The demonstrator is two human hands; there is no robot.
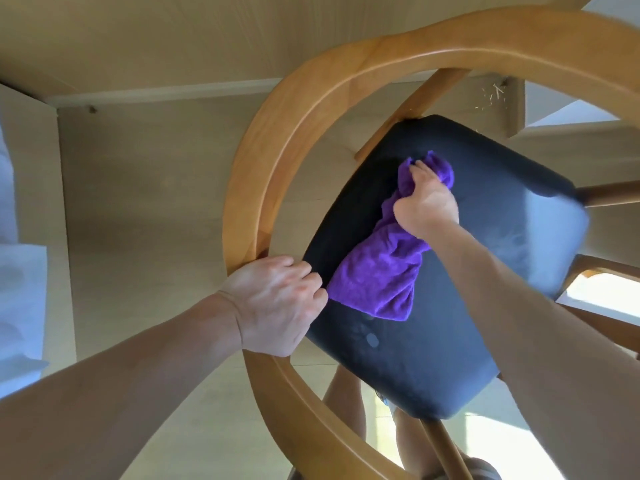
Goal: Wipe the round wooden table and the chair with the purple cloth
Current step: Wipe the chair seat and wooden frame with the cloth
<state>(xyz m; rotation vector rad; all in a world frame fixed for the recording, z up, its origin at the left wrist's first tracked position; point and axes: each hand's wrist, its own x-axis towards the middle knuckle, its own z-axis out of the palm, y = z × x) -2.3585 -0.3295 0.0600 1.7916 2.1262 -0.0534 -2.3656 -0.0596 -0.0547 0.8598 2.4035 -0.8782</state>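
Observation:
I look straight down on a chair with a curved wooden back rail (263, 168) and a black padded seat (433, 341). My right hand (427, 199) is closed on the bunched upper end of the purple cloth (377, 275) and presses it onto the middle of the seat; the cloth's loose end trails toward the seat's left edge. My left hand (273, 306) grips the wooden rail at the seat's left side, fingers curled over it beside the cloth's corner. The round wooden table is not in view.
Pale floor surrounds the chair. A light wall and baseboard (166, 93) run along the top. Something white (20, 271) lies at the left edge. Small debris (493, 93) sits on the floor at the upper right. Chair legs (609, 194) stick out at the right.

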